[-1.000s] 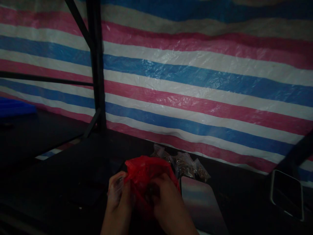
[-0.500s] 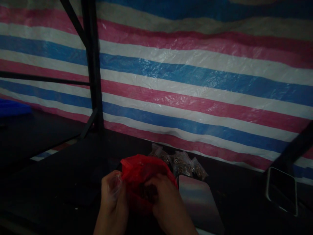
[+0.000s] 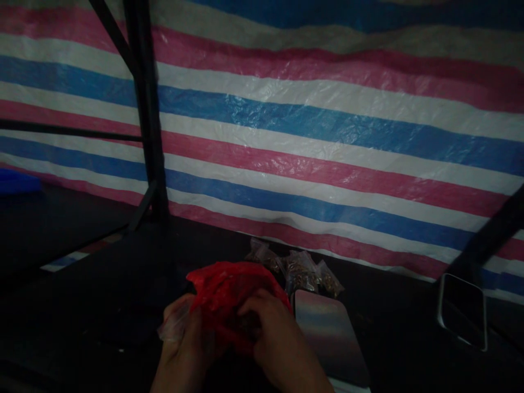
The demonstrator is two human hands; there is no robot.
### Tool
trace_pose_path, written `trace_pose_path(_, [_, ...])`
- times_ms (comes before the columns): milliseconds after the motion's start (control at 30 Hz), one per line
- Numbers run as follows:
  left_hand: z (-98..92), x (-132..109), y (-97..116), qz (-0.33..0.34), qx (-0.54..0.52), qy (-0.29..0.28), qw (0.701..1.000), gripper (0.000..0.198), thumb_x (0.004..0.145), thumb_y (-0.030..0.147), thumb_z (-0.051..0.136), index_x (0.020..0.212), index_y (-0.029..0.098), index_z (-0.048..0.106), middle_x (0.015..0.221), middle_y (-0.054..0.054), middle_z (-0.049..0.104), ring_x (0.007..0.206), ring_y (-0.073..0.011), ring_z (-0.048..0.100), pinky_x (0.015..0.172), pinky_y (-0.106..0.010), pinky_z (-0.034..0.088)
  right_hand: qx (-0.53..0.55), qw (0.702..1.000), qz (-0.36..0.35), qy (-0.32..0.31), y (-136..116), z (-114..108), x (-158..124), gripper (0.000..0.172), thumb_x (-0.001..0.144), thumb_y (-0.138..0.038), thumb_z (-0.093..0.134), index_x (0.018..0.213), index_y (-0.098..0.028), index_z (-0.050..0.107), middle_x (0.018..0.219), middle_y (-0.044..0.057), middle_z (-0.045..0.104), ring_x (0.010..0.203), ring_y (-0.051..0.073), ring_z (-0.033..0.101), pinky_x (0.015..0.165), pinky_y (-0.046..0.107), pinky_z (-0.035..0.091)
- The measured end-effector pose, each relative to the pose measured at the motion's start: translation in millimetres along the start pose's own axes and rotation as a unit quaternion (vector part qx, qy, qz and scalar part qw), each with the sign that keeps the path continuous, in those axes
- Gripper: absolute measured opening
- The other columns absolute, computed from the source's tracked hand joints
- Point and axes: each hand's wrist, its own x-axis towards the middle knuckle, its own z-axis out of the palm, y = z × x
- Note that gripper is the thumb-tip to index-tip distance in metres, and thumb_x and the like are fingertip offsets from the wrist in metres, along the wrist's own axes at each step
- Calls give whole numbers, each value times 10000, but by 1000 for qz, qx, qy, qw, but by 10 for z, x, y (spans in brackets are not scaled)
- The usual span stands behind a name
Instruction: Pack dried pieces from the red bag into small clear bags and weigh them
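A thin red plastic bag (image 3: pixel 223 278) stands with its mouth open between my hands, dark small contents dimly showing inside. My left hand (image 3: pixel 182 333) is closed at the bag's left side, with a small clear plastic bag (image 3: pixel 175 323) gripped in it; its fingers also touch the red rim. My right hand (image 3: pixel 270 325) reaches into the red bag's mouth. Its fingers are bent together over the dark contents, and what they hold is hidden in shadow. Just right of this hand lies a flat, shiny rectangular device (image 3: pixel 329 333) resembling a small scale.
Several clear zip bags (image 3: pixel 303 271) filled with small brownish pieces lie behind the red bag. A phone (image 3: pixel 462 311) leans at the right on the dark table (image 3: pixel 102 295). Black metal posts (image 3: pixel 147 109) and a striped plastic sheet (image 3: pixel 327 125) stand behind. A blue object (image 3: pixel 18 182) sits far left.
The view has shifted slightly to the right. My left hand has turned, and the clear bag now sticks out further left. My right hand stays in the red bag's mouth.
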Motion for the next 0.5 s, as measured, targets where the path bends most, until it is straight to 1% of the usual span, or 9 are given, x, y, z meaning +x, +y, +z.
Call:
trace_pose_path(67, [4, -13, 55, -48, -33, -13, 998, 506, 867, 607, 705, 1243, 315, 535, 1136, -36, 685, 915, -264, 772, 667, -367, 656, 14, 1000, 13, 5, 15, -18, -2, 552, 667, 115, 538, 1035, -220, 779, 1166, 44, 761, 1117, 212, 707, 957, 309, 511])
trace_pose_path(100, [4, -17, 79, -49, -31, -18, 998, 504, 856, 604, 725, 1225, 307, 554, 1143, -27, 680, 927, -249, 764, 683, -348, 656, 23, 999, 25, 7, 29, -29, -1, 532, 689, 96, 558, 1049, -225, 783, 1165, 45, 769, 1109, 219, 715, 955, 315, 518])
trace_pose_path(133, [5, -18, 99, -29, -18, -14, 999, 505, 843, 610, 740, 1199, 293, 573, 1125, -20, 683, 912, -234, 757, 676, -324, 651, 37, 999, 39, 7, 44, -42, 1, 528, 702, 82, 566, 1070, -228, 784, 1164, 44, 778, 1103, 223, 725, 956, 319, 525])
trace_pose_path(200, [9, -7, 121, 33, 9, -8, 999, 537, 788, 628, 782, 1146, 276, 592, 1060, -12, 703, 863, -222, 749, 651, -298, 641, 75, 995, 58, -5, 70, -71, 5, 530, 730, 65, 557, 1109, -233, 778, 1147, 37, 797, 1102, 221, 743, 968, 322, 532])
trace_pose_path(233, [13, 3, 125, 62, 21, -10, 998, 567, 748, 631, 809, 1130, 272, 592, 1028, -14, 717, 844, -229, 751, 647, -302, 644, 93, 994, 64, -9, 79, -86, 6, 528, 748, 55, 550, 1129, -234, 773, 1142, 34, 804, 1107, 220, 748, 978, 324, 534])
trace_pose_path(300, [19, 23, 124, 103, 37, -30, 994, 611, 689, 626, 848, 1121, 268, 605, 1026, -32, 753, 884, -262, 772, 705, -332, 669, 113, 991, 69, -5, 80, -120, 7, 500, 790, 23, 557, 1172, -230, 759, 1161, 42, 806, 1136, 227, 746, 1010, 343, 534])
trace_pose_path(400, [8, 42, 118, 126, 67, -79, 987, 582, 712, 622, 847, 1128, 258, 664, 1104, -61, 791, 1028, -306, 784, 836, -370, 677, 133, 989, 70, 8, 52, -182, 5, 468, 839, -15, 569, 1222, -225, 737, 1233, 62, 791, 1186, 233, 731, 1060, 378, 528])
trace_pose_path(500, [-28, 53, 110, 136, 109, -97, 980, 545, 740, 652, 820, 1096, 255, 708, 1084, -69, 805, 1028, -320, 791, 834, -381, 673, 194, 979, 55, -1, -1, -253, 1, 448, 855, -29, 561, 1222, -229, 722, 1260, 61, 784, 1195, 216, 731, 1079, 378, 530])
